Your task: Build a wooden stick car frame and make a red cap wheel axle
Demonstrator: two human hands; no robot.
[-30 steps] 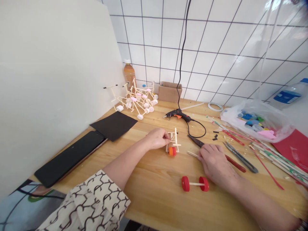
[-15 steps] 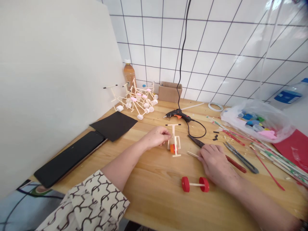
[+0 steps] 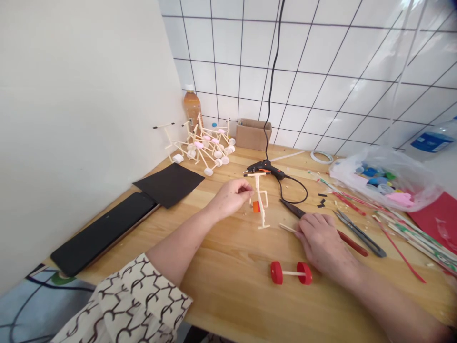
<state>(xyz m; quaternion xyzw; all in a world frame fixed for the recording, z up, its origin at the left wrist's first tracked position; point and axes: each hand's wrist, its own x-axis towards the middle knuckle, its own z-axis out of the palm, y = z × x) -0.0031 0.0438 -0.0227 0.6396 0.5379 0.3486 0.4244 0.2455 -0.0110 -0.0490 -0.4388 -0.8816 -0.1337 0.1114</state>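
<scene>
My left hand (image 3: 231, 197) pinches the side of a small tricycle-like frame of pale sticks (image 3: 260, 200). The frame has a crossbar with black ends at its top and an orange piece low on it. My right hand (image 3: 323, 243) is curled over pliers with red handles (image 3: 352, 243), their dark jaws pointing to the upper left. A short pale stick (image 3: 286, 227) lies by its fingertips; whether they grip it I cannot tell. Nearer the front edge, two red wheels on a stick axle (image 3: 293, 273) rest on the table.
Behind the frame lies a black glue gun (image 3: 266, 167) with its cable. Several finished stick models (image 3: 203, 143) stand at the back left, near a bottle (image 3: 193, 105) and cardboard box (image 3: 253, 134). Scissors (image 3: 360, 233), paper strips and a bag of caps (image 3: 385, 176) lie right; a phone (image 3: 107, 233) left.
The stick frame has risen and tilted slightly in my left hand, its crossbar now higher. My right hand stays over the pliers. The view has shifted slightly.
</scene>
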